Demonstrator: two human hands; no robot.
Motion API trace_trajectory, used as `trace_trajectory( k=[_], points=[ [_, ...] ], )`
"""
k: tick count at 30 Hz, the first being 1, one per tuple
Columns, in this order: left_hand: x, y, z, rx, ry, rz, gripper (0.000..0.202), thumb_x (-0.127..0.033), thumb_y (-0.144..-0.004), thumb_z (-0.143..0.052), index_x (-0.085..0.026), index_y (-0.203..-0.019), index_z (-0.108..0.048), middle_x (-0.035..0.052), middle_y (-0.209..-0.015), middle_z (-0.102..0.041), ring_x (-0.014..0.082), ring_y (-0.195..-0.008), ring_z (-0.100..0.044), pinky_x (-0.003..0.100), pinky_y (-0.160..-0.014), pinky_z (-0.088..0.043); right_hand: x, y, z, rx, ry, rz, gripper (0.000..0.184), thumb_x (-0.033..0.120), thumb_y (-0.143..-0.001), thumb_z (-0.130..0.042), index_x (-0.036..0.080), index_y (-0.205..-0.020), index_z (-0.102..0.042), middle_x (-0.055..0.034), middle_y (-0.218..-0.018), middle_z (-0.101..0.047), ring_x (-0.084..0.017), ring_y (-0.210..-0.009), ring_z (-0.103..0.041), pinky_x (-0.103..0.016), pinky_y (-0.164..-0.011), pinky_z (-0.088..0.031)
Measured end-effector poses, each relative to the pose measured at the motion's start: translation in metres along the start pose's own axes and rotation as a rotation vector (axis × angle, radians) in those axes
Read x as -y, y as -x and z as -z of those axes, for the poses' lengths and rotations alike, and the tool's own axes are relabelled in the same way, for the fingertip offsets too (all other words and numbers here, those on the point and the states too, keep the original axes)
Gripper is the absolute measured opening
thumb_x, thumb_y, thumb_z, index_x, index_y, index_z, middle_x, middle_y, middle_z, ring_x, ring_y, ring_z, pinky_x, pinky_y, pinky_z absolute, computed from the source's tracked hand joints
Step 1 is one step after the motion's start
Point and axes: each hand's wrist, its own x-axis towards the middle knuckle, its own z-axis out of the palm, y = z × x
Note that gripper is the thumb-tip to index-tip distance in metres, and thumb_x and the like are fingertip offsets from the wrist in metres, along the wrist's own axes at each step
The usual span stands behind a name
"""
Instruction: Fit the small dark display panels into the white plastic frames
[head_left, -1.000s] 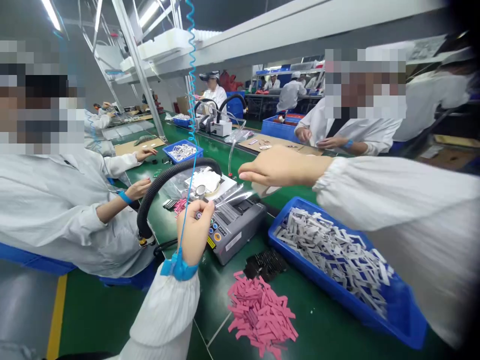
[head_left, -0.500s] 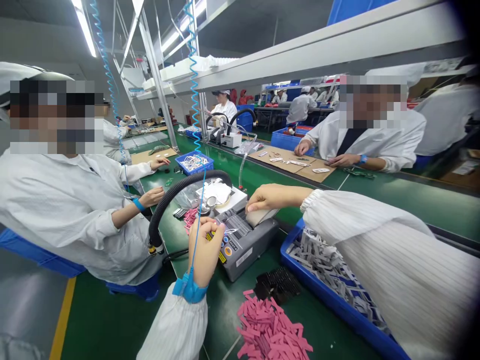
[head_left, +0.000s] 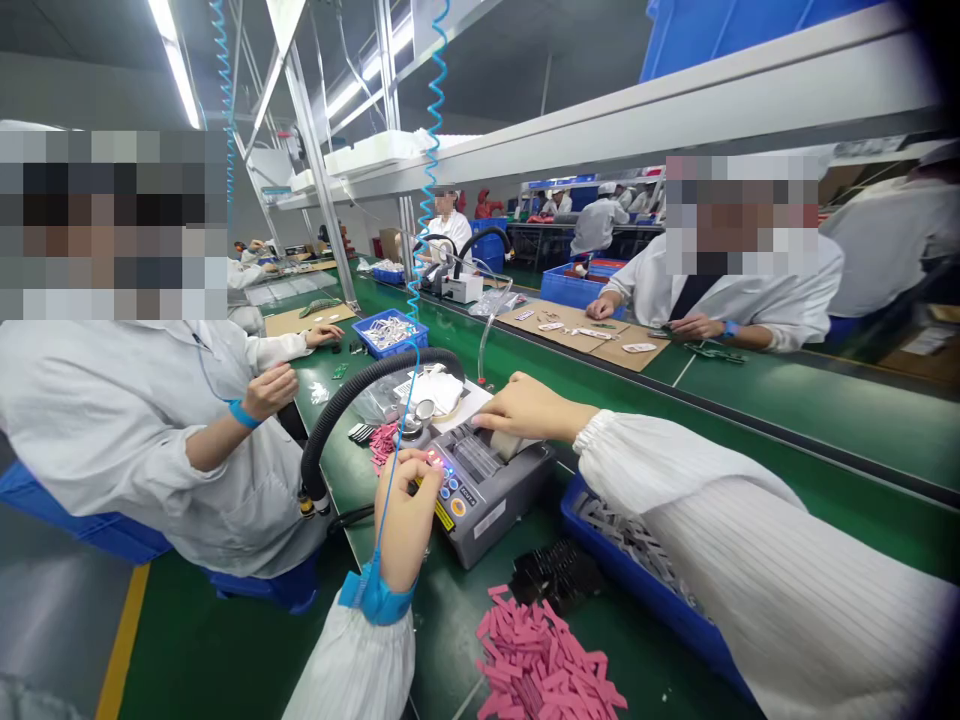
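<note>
A grey electric tape dispenser (head_left: 491,500) with lit buttons on its front panel stands on the green bench. My left hand (head_left: 409,505), wearing a blue wrist strap (head_left: 379,597), is beside that panel with the fingers curled into a pinch; what they hold, if anything, I cannot make out. Over the top of the dispenser lies my right hand (head_left: 529,408), fingers reaching out across the tape roll (head_left: 504,445), which it partly hides. Pink strips (head_left: 540,660) lie heaped in front of the machine, next to a pile of black pieces (head_left: 555,575).
A blue bin of grey strips (head_left: 637,545) sits under my right forearm. A black flexible hose (head_left: 326,430) arches at the left. Behind the dispenser are a white box and a small round metal dish. One co-worker (head_left: 150,450) sits at left, another (head_left: 727,290) across the bench.
My left hand has drawn slightly back and down from the dispenser's outlet, where a clear strip showed. My right hand has shifted left over the roll. The left co-worker's near hand has moved back.
</note>
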Motion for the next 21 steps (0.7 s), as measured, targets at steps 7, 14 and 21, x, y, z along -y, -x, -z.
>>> trace_trajectory(
  k=[7,14,21],
  points=[
    [0.0,-0.002,0.004,0.007,0.091,0.009,0.029,-0.034,-0.078,-0.057,-0.019,-0.055,-0.05,0.0021,-0.087,-0.054,0.0179,-0.09,-0.053,0.03,-0.083,-0.041,0.017,0.01,0.008,-0.027,-0.069,0.016,0.039,0.042,-0.096,-0.037,0.018,-0.089,-0.067,-0.0086,-0.094,-0.07,-0.021,-0.088,-0.061,-0.029,-0.072,-0.03],
    [-0.002,-0.001,0.002,0.01,0.093,0.003,0.029,-0.037,-0.078,-0.059,-0.018,-0.056,-0.054,0.0033,-0.09,-0.055,0.0188,-0.093,-0.052,0.032,-0.087,-0.039,0.03,0.007,0.008,0.032,-0.311,0.045,0.039,0.041,-0.093,-0.041,0.016,-0.081,-0.069,-0.0042,-0.074,-0.067,-0.015,-0.07,-0.056,-0.026,-0.065,-0.033],
    [-0.005,-0.001,0.002,0.023,0.086,-0.022,0.026,-0.036,-0.076,-0.061,-0.019,-0.058,-0.055,0.0002,-0.072,-0.057,0.0165,-0.079,-0.054,0.029,-0.079,-0.042,0.018,0.004,0.01,0.078,-0.629,0.065,0.027,0.039,-0.077,-0.057,0.013,-0.076,-0.065,-0.0006,-0.067,-0.059,-0.012,-0.064,-0.05,-0.024,-0.062,-0.037]
  ],
)
